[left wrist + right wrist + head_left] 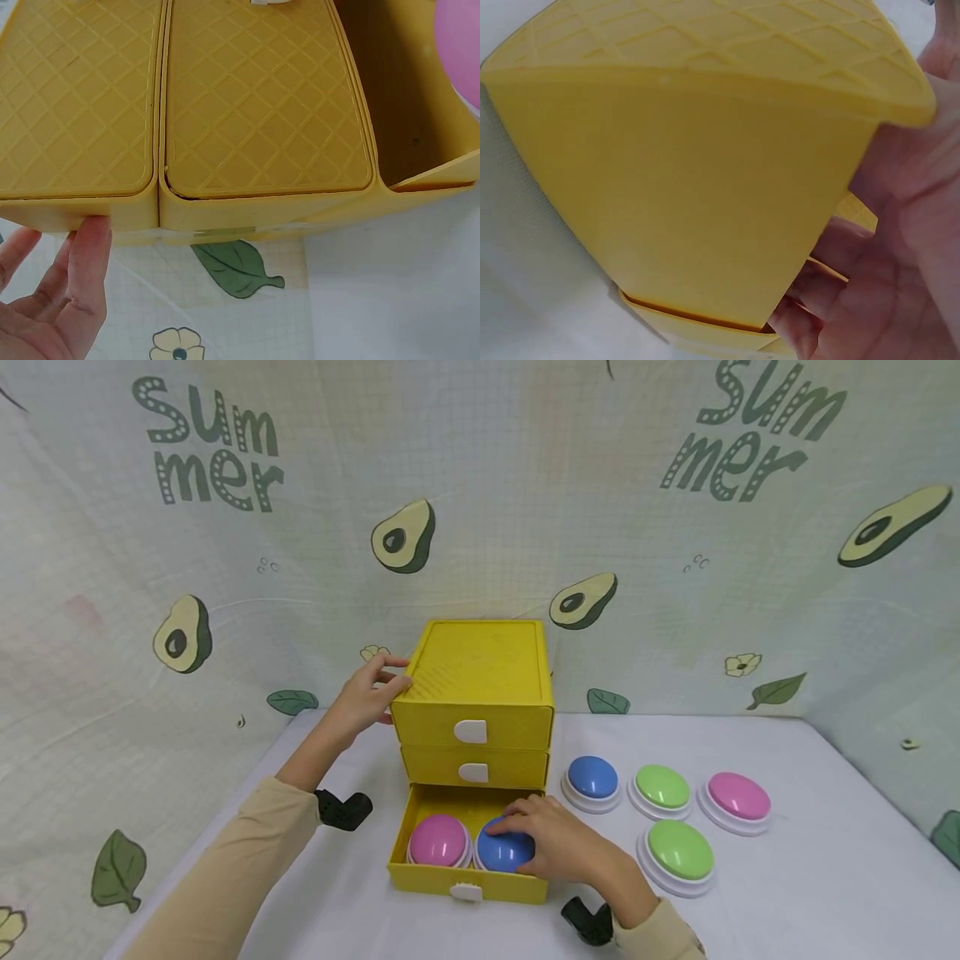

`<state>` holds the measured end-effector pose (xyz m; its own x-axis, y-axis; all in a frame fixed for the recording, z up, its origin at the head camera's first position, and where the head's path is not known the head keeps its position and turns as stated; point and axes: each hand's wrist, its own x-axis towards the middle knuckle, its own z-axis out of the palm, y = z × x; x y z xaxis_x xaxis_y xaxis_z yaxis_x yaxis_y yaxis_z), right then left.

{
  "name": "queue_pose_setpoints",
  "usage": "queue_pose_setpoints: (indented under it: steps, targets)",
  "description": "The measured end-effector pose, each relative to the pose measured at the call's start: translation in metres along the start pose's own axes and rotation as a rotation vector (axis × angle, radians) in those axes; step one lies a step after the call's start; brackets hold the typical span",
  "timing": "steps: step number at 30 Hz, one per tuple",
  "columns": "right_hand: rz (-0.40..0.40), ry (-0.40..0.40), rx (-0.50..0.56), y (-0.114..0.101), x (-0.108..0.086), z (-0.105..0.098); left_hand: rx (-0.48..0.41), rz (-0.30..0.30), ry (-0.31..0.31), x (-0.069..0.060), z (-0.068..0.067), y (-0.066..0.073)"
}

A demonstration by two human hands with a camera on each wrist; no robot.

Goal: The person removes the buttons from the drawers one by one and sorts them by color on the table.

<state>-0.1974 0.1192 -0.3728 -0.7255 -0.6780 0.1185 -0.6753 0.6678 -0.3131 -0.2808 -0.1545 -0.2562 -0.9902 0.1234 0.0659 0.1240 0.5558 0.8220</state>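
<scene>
A yellow three-drawer cabinet (480, 664) stands in the middle of the table, its bottom drawer (420, 882) pulled out. Inside that drawer, a pink dome button (438, 841) sits on the left and a blue dome button (504, 850) on the right. My right hand (558, 839) holds the blue button, fingers over its top and thumb near its front right. In the right wrist view the drawer's wall hides the button. My left hand (367, 692) touches the cabinet's upper left side, its fingertips (91, 234) against the yellow wall in the left wrist view.
Right of the cabinet lie another blue button (592, 777), two green buttons, one farther back (662, 787) and one nearer (680, 850), and a pink button (738, 796), all on white bases. A patterned cloth (480, 460) hangs behind the white table (825, 877).
</scene>
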Motion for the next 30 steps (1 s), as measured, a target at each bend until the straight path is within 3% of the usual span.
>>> queue_pose_setpoints:
  steps: [16,30]
  targets:
    - [-0.02,0.06,0.016,-0.001,0.001,0.0,-0.014,0.007,0.0,0.0,0.0,-0.002]
    - [0.0,0.082,0.136,-0.003,-0.005,-0.012,-0.01,0.004,-0.002,0.001,0.0,0.0]
